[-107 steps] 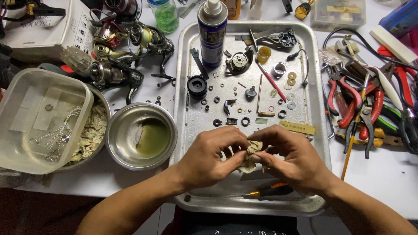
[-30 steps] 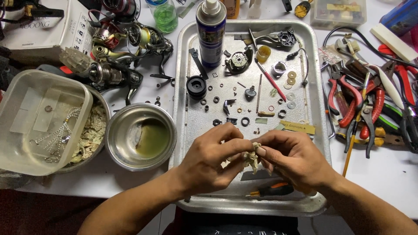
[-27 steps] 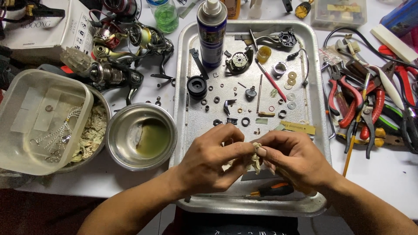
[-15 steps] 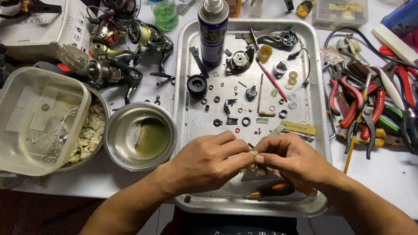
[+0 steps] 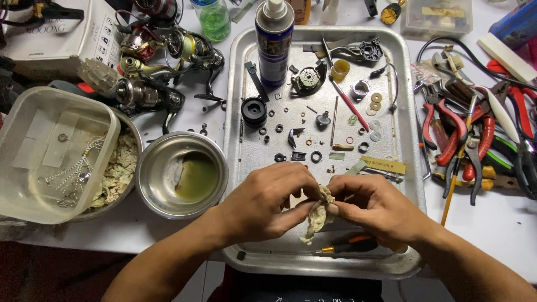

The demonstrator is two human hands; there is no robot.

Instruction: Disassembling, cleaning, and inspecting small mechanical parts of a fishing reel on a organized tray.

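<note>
1. A screwdriver [image 5: 347, 246] lay nearest, on the metal tray [image 5: 403, 112], just below the hands.
2. A wiping step seemed under way: a small part, hidden from view, was rubbed inside a pale rag [image 5: 318, 215].
3. The left hand [image 5: 265, 204] and right hand [image 5: 380, 210] were closed on the rag, fingers [image 5: 302, 208] pinched tight.
4. A turn of the rag would likely be called for next.
5. Farther off stood a spray can [image 5: 274, 42].

Whatever the left hand [image 5: 268, 204] and right hand [image 5: 376, 208] pinch inside the crumpled beige cloth [image 5: 318, 215] is hidden. The blue plastic box [image 5: 521, 23] at the tabletop's far right corner is cut off.
</note>
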